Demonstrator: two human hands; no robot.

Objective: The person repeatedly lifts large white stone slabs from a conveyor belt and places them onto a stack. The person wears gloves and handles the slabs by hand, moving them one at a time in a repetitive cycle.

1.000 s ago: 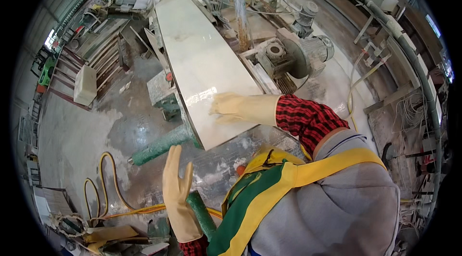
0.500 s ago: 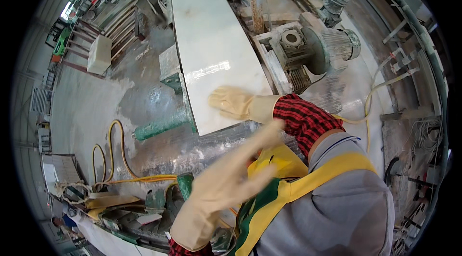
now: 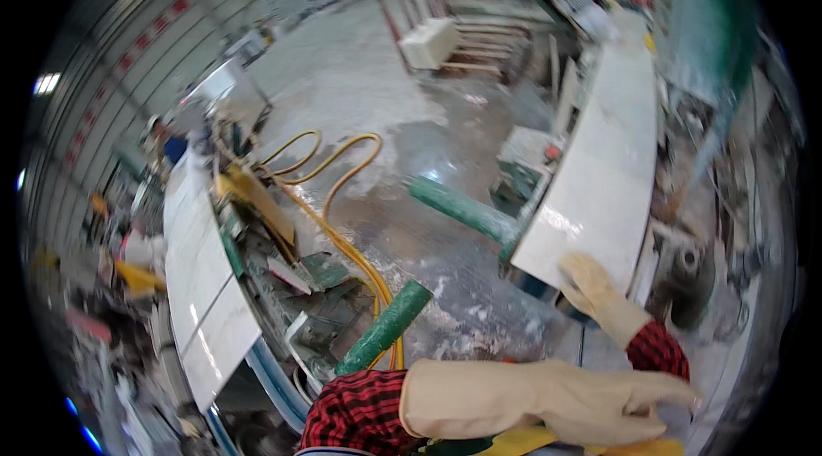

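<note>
Gloves cover both hands in the head view, pale tan, with red-and-black checked sleeves behind them. The right hand (image 3: 591, 285) lies flat on the near corner of a long white slab (image 3: 604, 173), its fingers stretched out and close together, pressing on the surface rather than gripping it. The slab runs away from the person toward the upper right, glossy, resting on a machine bed at the right side; a round grey motor (image 3: 685, 272) sits just beside the hand, to its right.

The left hand (image 3: 629, 405) crosses the bottom of the picture, its forearm coming in from the lower middle and its fingers pointing right. The fingers are straight and loosely together, and it holds nothing. It hovers low in front of the person's chest, just below the right wrist, and a strip of yellow apron (image 3: 531, 441) shows under it.

Two green rollers (image 3: 385, 327) stand out over the wet concrete floor (image 3: 377, 105), one near the left sleeve, the other reaching the slab's near end. A yellow hose (image 3: 330, 173) loops across the floor. A second white slab (image 3: 201, 285) lies at the left among clutter, well apart from both hands.
</note>
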